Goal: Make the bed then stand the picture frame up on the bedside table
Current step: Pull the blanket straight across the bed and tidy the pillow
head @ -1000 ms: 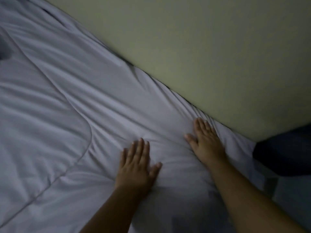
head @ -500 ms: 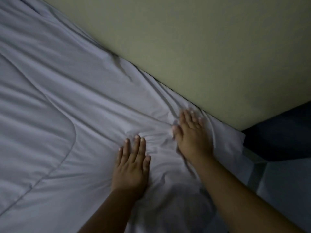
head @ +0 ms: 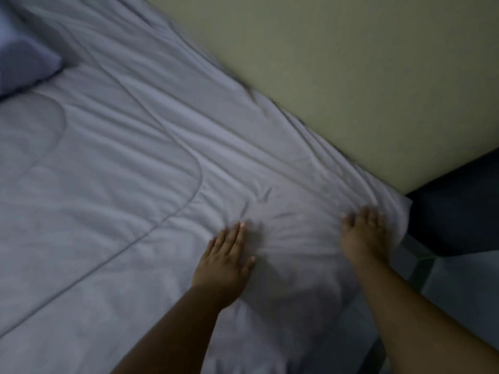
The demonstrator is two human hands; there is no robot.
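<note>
A pale grey quilted duvet (head: 135,184) covers the bed and reaches the wall. My left hand (head: 225,259) lies flat on it, palm down, fingers slightly apart. My right hand (head: 364,236) presses flat on the duvet's corner near the wall, its fingers blurred. Creases fan out between the two hands. A pillow (head: 24,60) shows at the top left. No picture frame or bedside table is in view.
A yellowish wall (head: 351,76) runs along the far side of the bed. A dark gap (head: 459,206) opens past the bed's corner at the right. Pale tiled floor (head: 459,287) shows at the lower right.
Both hands have slid apart and toward the bed's corner, the right one nearer the duvet's edge. The view has swung, bringing the pillow into sight at the top left.
</note>
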